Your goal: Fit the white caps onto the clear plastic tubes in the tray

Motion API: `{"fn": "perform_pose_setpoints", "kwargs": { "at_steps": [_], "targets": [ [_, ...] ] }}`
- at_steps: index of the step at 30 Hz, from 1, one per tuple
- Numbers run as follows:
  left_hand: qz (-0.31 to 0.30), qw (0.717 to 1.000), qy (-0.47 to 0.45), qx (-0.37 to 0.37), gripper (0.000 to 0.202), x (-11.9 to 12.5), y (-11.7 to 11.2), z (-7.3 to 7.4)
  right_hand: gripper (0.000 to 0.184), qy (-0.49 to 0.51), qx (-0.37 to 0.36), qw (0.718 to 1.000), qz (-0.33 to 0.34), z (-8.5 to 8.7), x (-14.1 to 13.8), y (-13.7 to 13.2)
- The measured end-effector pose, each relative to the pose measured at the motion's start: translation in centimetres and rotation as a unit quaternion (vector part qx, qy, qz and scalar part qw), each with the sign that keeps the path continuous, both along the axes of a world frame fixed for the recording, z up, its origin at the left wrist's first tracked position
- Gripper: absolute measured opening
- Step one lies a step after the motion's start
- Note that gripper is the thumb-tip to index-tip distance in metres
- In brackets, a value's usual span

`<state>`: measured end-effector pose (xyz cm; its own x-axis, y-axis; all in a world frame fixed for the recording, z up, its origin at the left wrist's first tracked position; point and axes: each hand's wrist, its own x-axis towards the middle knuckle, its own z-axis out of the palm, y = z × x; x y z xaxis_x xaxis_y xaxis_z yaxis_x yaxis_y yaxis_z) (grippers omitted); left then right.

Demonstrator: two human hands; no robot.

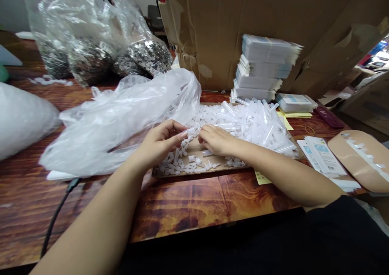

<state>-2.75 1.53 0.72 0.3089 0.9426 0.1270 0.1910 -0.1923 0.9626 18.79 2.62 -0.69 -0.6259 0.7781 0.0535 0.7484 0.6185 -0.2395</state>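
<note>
My left hand [162, 141] is curled, its fingertips pinching a small clear plastic tube [186, 133] over a flat cardboard tray [194, 173]. My right hand [216, 139] is closed beside it, fingers bent down onto the same small piece; what else it holds is hidden. A heap of clear plastic tubes [258, 123] fills the tray's far right side. Small white caps [182, 163] lie scattered on the tray's near left part.
A crumpled clear plastic bag [121, 117] lies left of the tray. Bags of shiny metal parts [100, 56] stand at the back left. Stacks of printed packets [261, 68] lean against a cardboard wall [273, 15]. Leaflets [322, 157] and a tan board [361, 161] lie right. A black cable [57, 214] crosses the wooden table [197, 206].
</note>
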Motion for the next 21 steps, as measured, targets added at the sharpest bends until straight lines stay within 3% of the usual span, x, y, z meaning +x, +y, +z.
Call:
{"fn": "perform_pose_setpoints", "kwargs": {
  "at_steps": [4, 12, 21],
  "targets": [
    [0.025, 1.000, -0.009, 0.003, 0.046, 0.0, 0.1, -0.3, 0.016, 0.010, -0.006, 1.000, -0.001, 0.2, 0.7, 0.4],
    [0.089, 0.994, -0.030, 0.049, 0.051, 0.2, 0.6, -0.9, 0.026, -0.043, -0.025, 0.999, -0.022, 2.1, 0.7, 1.2],
    [0.089, 0.993, 0.008, 0.072, 0.048, 0.0, 0.8, -1.7, 0.022, -0.103, 0.014, 0.994, 0.020, 1.0, -0.6, 0.4]
  ]
}}
